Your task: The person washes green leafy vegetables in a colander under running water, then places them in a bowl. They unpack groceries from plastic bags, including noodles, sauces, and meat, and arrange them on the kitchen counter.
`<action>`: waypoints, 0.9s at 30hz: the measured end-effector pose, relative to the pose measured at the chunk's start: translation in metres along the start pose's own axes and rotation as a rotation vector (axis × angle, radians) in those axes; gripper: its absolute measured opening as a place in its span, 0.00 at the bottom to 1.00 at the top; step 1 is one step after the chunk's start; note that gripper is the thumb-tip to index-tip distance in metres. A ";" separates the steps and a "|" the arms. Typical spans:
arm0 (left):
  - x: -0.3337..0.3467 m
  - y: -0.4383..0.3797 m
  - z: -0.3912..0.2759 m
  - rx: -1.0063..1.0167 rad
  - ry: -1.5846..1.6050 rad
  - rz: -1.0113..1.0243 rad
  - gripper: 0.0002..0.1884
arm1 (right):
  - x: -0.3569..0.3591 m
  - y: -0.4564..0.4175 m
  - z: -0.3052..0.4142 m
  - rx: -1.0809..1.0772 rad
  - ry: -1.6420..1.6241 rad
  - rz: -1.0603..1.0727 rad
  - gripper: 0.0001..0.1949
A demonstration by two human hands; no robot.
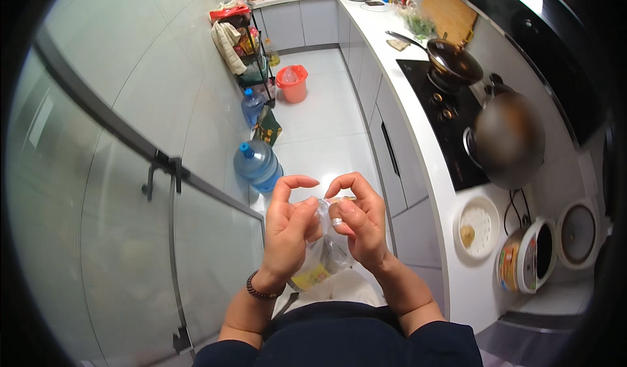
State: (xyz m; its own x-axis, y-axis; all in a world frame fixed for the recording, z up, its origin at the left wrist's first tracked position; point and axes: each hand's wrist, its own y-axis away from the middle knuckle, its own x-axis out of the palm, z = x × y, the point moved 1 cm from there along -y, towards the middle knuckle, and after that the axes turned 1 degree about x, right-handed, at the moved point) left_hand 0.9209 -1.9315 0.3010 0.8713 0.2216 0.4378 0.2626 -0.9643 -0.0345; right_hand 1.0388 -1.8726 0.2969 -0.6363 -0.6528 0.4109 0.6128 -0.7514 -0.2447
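A clear plastic bag [325, 257] with a yellow printed patch hangs in front of my body, its contents too unclear to name. My left hand [294, 217] pinches the gathered top of the bag between thumb and fingers, the index finger raised and curled. On the other side of the neck, my right hand [357, 217], with a silver ring, grips the bag too, its thumb and bent index finger close together. The two hands are held near each other at the bag's top. Part of the neck is hidden by the fingers.
A glass door [215, 249] stands at left. Blue water bottles [257, 163], a red bucket [292, 85] and a loaded rack [250, 48] are on the floor. The right counter [406, 107] holds a black stove [441, 122], pans, a white colander [477, 227] and an open rice cooker [526, 259].
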 end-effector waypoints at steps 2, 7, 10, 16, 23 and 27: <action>-0.008 -0.063 -0.015 0.034 0.017 0.006 0.12 | -0.017 -0.060 0.000 0.021 -0.039 0.006 0.11; -0.024 -0.217 -0.028 0.026 0.065 0.052 0.11 | -0.063 -0.205 -0.003 -0.014 -0.067 -0.044 0.10; -0.028 -0.325 -0.039 -0.006 0.121 0.135 0.11 | -0.092 -0.297 -0.003 -0.044 -0.037 -0.110 0.09; -0.031 -0.527 -0.063 -0.064 0.101 0.248 0.11 | -0.155 -0.463 0.007 -0.110 -0.001 -0.313 0.13; -0.022 -0.765 -0.081 -0.040 0.150 0.337 0.09 | -0.248 -0.660 0.016 -0.260 -0.088 -0.315 0.15; 0.010 -0.891 -0.090 -0.069 0.090 0.395 0.09 | -0.307 -0.756 0.032 -0.307 -0.134 -0.293 0.16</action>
State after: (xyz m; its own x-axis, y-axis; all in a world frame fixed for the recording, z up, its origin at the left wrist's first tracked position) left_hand 0.6579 -1.0834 0.4172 0.8588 -0.1784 0.4803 -0.1160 -0.9808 -0.1569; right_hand 0.7861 -1.1011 0.3840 -0.6838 -0.4051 0.6069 0.2349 -0.9097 -0.3425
